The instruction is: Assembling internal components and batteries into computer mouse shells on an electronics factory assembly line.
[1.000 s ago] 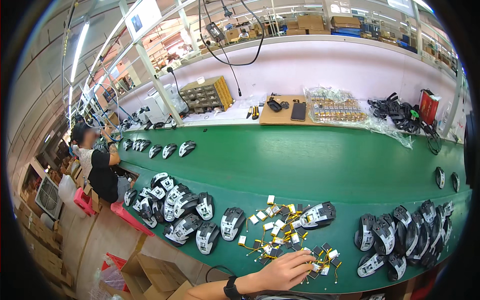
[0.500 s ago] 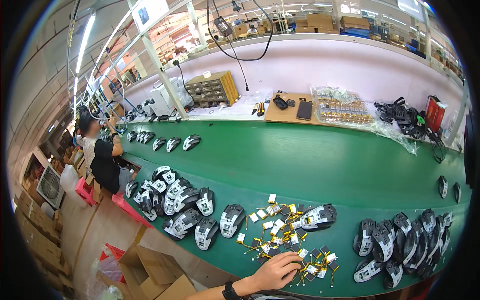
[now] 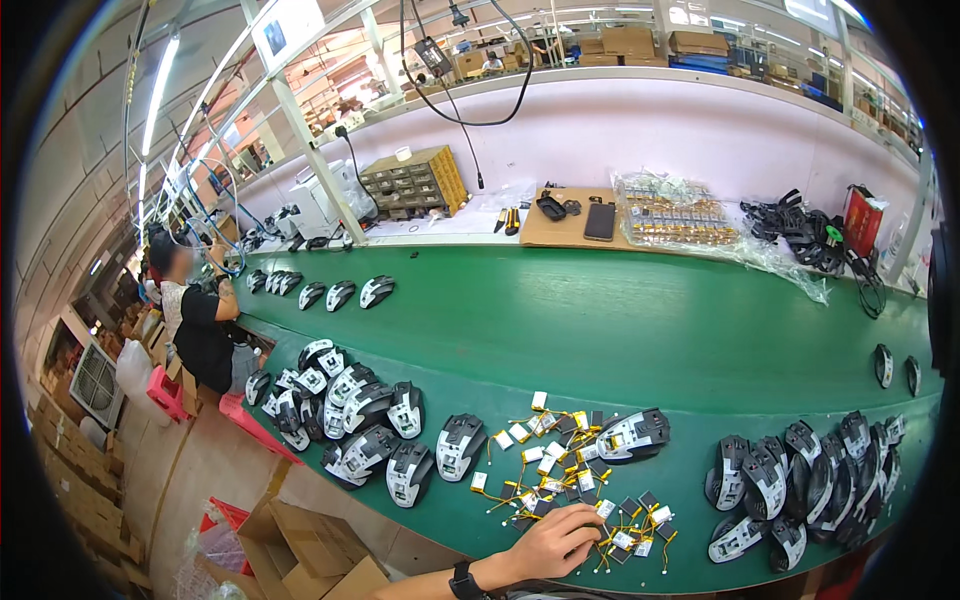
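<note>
My left hand (image 3: 556,543), with a dark watch on its wrist, lies palm down at the near edge of a loose pile of small batteries. Its fingers are curled together; what they pinch, if anything, is hidden under them. A silver battery (image 3: 605,508) sits right at the fingertips. Around it are more flat batteries (image 3: 549,485), silver or black, with yellow tape and thin wires. Just beyond the pile lies a half-assembled computer mouse (image 3: 634,436), black and light grey. Another mouse (image 3: 461,447) rests left of the pile. My right hand is out of view.
Mouse shells are heaped to the left (image 3: 352,397) and right (image 3: 790,480) on the green bench (image 3: 600,320). A few stand farther back. Cardboard with a phone (image 3: 600,221), bagged batteries (image 3: 680,212) and black parts (image 3: 792,232) line the wall. A co-worker (image 3: 200,320) sits at left.
The whole view has shifted slightly, so bench things sit a little farther left. My left hand stays at the same spot by the batteries, fingers still curled.
</note>
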`<state>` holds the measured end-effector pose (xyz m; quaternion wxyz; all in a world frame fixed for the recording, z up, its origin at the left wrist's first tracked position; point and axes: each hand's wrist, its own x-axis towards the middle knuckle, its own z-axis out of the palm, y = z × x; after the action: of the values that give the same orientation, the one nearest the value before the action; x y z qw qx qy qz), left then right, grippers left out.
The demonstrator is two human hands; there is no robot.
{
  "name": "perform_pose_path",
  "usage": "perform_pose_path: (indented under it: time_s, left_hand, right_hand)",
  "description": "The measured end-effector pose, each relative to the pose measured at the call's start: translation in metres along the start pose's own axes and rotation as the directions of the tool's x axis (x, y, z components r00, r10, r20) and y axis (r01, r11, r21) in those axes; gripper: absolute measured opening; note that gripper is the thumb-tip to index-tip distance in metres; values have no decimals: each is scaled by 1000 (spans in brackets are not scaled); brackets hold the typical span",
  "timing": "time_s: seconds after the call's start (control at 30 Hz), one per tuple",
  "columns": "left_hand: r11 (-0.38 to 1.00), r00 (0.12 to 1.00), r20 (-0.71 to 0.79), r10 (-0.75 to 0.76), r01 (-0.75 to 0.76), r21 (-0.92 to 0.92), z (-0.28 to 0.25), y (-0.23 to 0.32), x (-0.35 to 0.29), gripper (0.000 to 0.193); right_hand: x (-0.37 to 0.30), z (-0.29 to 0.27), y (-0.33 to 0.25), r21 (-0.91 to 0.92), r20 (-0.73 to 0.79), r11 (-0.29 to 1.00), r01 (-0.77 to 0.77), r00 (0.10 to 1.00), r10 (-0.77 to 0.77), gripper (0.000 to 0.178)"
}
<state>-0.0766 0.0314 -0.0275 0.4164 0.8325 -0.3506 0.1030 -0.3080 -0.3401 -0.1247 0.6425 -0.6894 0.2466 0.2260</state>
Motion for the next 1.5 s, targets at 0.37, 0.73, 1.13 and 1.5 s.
perform_pose_path:
  time_s: [0.37,0.73,1.13,1.5]
  left_hand:
    - [990,991,-116,61,-45,136,-36,-11,9,17]
    - [846,949,-303,-89,233,480,-144,-52,22,16]
    - [323,841,-292,-455,461,826,-125,-101,1,71]
    - [467,837,-288,-464,508,724,-134,-89,42,67]
  right_hand:
    - [12,54,-159,-10,834,687,727,385,-395,17]
    - [67,149,-237,-423,155,369,828,467,-871,29]
    - [85,150,-228,-477,107,455,752,563,-819,32]
    - [81,141,-261,-640,495,94,763,502,-709,43]
